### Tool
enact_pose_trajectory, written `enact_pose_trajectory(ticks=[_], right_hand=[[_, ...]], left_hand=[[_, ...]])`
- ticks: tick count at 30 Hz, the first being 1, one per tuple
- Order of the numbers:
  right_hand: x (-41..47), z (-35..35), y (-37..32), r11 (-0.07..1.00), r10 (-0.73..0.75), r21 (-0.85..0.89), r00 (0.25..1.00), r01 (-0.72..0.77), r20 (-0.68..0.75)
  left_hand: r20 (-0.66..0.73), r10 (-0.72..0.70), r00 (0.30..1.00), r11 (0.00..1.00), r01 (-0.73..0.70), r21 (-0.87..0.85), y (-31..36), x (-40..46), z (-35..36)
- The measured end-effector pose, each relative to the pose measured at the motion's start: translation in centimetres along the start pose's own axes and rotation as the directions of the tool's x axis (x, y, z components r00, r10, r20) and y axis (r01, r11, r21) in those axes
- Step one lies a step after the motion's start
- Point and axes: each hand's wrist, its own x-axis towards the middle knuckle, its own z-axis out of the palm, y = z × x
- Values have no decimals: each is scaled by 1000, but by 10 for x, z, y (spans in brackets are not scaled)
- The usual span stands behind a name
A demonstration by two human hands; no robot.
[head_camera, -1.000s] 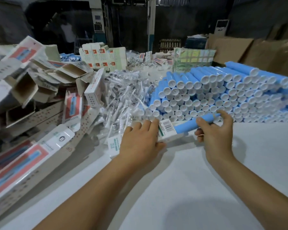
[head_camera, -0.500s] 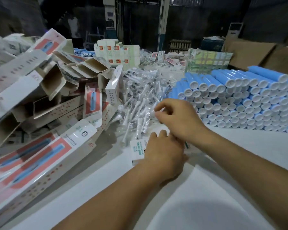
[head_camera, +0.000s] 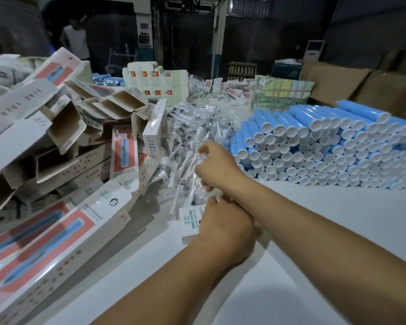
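My left hand [head_camera: 225, 228] grips a small white box with green print [head_camera: 189, 222] low over the white table [head_camera: 326, 231]; its fingers are hidden behind the back of the hand. My right hand [head_camera: 217, 168] crosses over it. With curled fingers it pinches a clear-wrapped white brush head [head_camera: 203, 191] at the near edge of the heap of wrapped brush heads [head_camera: 192, 132]. The packet hangs down toward the box. To the right lies a stack of blue tubes with white caps [head_camera: 314, 148].
A tumbled pile of long white and red cartons [head_camera: 56, 141] fills the left side, several with open flaps. More boxes [head_camera: 157, 83] and packs stand at the table's far end. Brown cardboard [head_camera: 361, 83] leans at the back right. A person [head_camera: 75, 41] stands far behind.
My right hand let go of the blue tube at the box, swung left over my left hand and took a wrapped brush head from the heap. The view turned left.
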Motion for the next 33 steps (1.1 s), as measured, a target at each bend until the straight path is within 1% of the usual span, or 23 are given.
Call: enact_pose_trajectory(ticks=[1,2,3,4,6,7,9,11,12,14,21,24,25,27,28,29,31,32,33], right_hand=[[-6,-14,3,984,23,176,999,-17,-35],[-12,-30,9,945,43,326,997,-20,-63],[-19,-47,17,899,60,437,992,-7,-108],[-27,-65,28,853,81,521,985,11,-154],[-45,-97,55,775,159,631,954,38,-253],[-55,-110,70,738,219,673,926,50,-309],[-72,-123,100,676,355,734,844,66,-403],[-81,-123,119,661,445,748,775,53,-449],[-83,-119,126,668,460,743,760,44,-459],[-80,-108,129,687,462,726,752,31,-470],[-81,-73,113,745,401,667,807,-13,-432],[-88,-62,108,810,348,580,869,-90,-352],[-89,-61,108,824,325,558,887,-97,-327],[-91,-63,107,823,282,564,909,-64,-308],[-92,-66,107,821,269,569,906,-39,-327],[-94,-70,108,832,262,555,888,-8,-379],[-98,-77,111,864,249,500,821,51,-514],[-101,-77,113,871,249,487,798,63,-548],[-103,-76,113,873,247,483,795,65,-554]], left_hand=[[-43,0,999,1000,-1,-23,0,1,1],[-88,-14,996,999,10,-46,0,2,1],[-131,-37,991,998,29,-60,-1,4,3],[-147,-28,989,999,21,-49,1,5,4],[-164,-39,986,997,27,-76,0,7,7],[-176,-47,983,995,30,-97,-1,8,9],[-196,-77,978,993,56,-106,-3,10,12],[-204,-103,974,989,78,-126,-3,12,11],[-207,-111,972,987,84,-136,-2,13,11],[-225,-123,967,985,92,-142,-3,14,11],[-268,-108,957,989,75,-131,0,15,14],[-278,-92,956,991,61,-117,1,18,16],[-276,-95,956,991,65,-115,0,19,15],[-273,-113,955,989,81,-125,-4,22,13],[-275,-120,954,988,87,-129,-6,22,12],[-277,-124,953,987,90,-131,-8,22,12],[-276,-135,952,986,101,-135,-9,22,12],[-279,-146,949,984,112,-135,-9,23,12],[-283,-162,945,982,127,-138,-9,23,13]])
